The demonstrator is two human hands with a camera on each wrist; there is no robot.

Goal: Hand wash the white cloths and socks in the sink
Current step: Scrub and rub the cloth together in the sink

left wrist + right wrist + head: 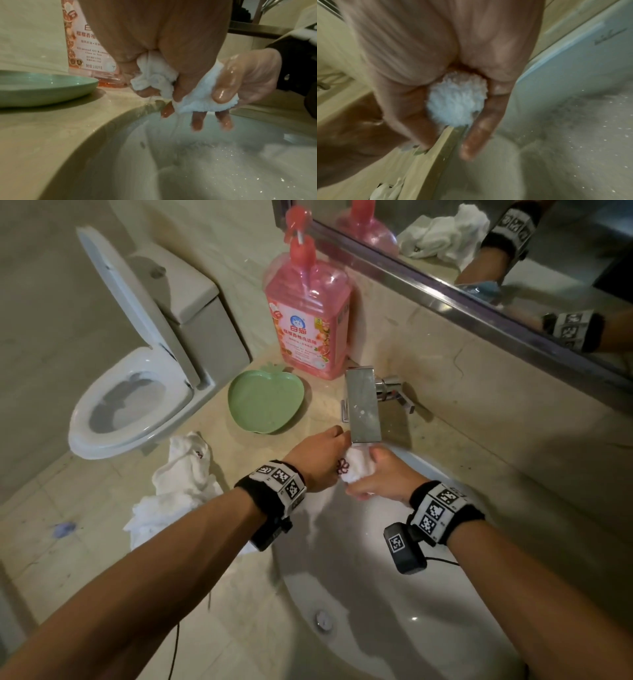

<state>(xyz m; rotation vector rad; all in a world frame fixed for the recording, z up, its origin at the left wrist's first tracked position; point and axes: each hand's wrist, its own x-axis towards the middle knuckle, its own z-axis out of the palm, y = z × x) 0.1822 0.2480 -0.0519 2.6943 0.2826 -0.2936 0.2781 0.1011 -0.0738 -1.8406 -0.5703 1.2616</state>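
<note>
Counter: beige marble-look countertop runs across the lower left of the head view, wet in places, with a matching backsplash rising to a mirror at the upper right
Room: a white toilet with its lid up stands at the left of the frame, tiled floor below it
Sink: white oval basin fills the lower right; its drain sits low in the bowl, water droplets glinting on the wall
Faucet: square chrome spout juts out from the backsplash over the basin's far rim
Cloth in hand: a small white cloth with a pink flower motif, bunched into a short roll right under the spout; its long axis lies roughly left to right, between the two fists
Left hand: left hand clenched round the cloth's left end, knuckles up
Right hand: right hand wrapped round the right end, wet fingers pressed on the fabric; a thin trickle falls from it
Waiting pile: crumpled white cloths and socks lie at the counter's left edge, partly overhanging
Behind: green apple-shaped dish just beside the pink detergent pump bottle, both near the back wall
Open room: the basin under the hands is open; the spout sits close overhead
</note>
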